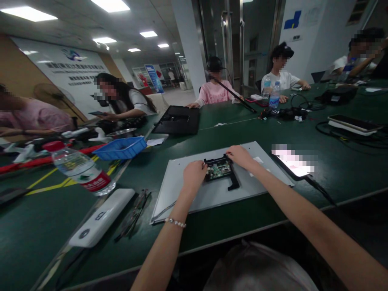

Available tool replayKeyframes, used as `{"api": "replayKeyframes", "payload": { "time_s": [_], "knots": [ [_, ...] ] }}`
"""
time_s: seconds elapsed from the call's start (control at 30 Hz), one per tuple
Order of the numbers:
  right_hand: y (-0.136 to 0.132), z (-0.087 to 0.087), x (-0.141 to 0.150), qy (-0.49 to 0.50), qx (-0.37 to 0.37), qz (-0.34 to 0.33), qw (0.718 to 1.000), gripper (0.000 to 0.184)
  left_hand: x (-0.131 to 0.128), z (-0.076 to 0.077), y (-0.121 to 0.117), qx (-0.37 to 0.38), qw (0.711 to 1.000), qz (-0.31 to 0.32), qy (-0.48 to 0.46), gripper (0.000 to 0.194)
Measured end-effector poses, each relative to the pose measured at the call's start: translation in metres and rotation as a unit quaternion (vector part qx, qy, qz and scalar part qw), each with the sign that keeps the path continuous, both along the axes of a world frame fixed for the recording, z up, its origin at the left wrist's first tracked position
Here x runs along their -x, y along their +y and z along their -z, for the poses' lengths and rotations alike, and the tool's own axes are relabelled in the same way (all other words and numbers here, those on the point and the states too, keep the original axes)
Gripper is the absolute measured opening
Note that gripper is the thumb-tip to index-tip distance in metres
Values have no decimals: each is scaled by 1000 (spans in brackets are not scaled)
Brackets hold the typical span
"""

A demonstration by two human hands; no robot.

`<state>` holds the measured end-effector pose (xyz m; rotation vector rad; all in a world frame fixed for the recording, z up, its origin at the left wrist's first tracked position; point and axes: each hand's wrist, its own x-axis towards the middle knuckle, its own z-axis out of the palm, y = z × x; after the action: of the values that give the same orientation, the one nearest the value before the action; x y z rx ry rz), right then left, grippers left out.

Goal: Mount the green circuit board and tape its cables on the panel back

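Observation:
A flat silver panel lies on the green table in front of me. On its middle sits a black plastic bracket with a green circuit board inside it. My left hand is closed at the bracket's left side, with the fingertips pinched by its upper left corner. At the upper right corner my right hand pinches the bracket's edge; the fingertips of both hands are partly hidden. A thin cable lies along the panel's lower left corner.
Left of the panel are glasses, a white power bank, a water bottle and a blue tray. A lit phone lies at right. Beyond stands a black monitor cover; several people sit around the table.

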<state>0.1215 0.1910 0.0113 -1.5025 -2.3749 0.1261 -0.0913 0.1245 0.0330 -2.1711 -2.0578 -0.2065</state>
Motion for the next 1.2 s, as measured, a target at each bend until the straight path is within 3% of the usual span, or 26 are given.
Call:
{"api": "replayKeyframes", "payload": {
  "time_s": [0.53,1.2],
  "knots": [
    [-1,3,0,26,4,-7,1000,30,3,-3,-2,-9,999,-22,34,37],
    [0,9,0,27,-5,-8,1000,30,-5,0,-8,23,1000,12,12,36]
  ]
}}
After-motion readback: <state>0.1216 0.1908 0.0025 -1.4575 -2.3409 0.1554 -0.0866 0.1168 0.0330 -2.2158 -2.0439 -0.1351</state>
